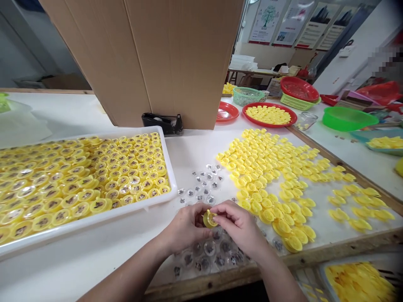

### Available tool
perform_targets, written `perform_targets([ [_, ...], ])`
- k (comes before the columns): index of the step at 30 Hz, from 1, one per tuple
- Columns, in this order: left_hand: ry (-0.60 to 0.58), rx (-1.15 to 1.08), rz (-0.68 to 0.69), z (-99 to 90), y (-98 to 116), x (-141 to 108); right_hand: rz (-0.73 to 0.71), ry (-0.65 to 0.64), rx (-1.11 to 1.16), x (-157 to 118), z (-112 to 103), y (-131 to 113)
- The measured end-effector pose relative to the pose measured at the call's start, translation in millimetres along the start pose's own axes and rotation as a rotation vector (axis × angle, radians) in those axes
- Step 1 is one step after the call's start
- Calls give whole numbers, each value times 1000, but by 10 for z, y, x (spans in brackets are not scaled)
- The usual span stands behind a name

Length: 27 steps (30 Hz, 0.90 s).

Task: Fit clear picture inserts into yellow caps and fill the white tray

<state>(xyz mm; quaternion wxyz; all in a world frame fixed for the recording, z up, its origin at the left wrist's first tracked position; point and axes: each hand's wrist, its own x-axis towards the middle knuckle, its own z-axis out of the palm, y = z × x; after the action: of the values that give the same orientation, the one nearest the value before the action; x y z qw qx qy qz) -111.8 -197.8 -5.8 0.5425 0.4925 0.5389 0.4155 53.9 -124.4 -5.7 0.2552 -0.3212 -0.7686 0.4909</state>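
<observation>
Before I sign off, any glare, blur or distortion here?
Head view: wide-angle distortion bows the rim of the white tray; clear domes in it show glare spots; a pixelated patch blurs the upper right; left hand and right hand look sharp.

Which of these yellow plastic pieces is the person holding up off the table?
The yellow plastic piece pinched between the left hand and right hand; the others lie on the table or in the white plastic tray.

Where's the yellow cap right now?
In the head view, the yellow cap is held between the left hand and right hand, above the clear domes and right of the white tray.
</observation>
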Motion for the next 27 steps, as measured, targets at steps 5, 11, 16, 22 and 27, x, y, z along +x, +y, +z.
perform_targets([
  [5,-80,-443,-17,-9,-33,-1,-76,41,-38,-33,-73,-56],
  [11,14,-611,-35,102,-94,-3,-71,44,-171,-128,-60,-220],
  [16,40,-714,-91,139,-89,-7,-166,84,-320,-145,-59,-250],
  [22,14,-726,-117,154,-92,-18,-313,35,-415,-147,-98,-261],
  [27,0,-692,-146,158,-77,-26,-314,41,-478,-172,-80,-245],
])
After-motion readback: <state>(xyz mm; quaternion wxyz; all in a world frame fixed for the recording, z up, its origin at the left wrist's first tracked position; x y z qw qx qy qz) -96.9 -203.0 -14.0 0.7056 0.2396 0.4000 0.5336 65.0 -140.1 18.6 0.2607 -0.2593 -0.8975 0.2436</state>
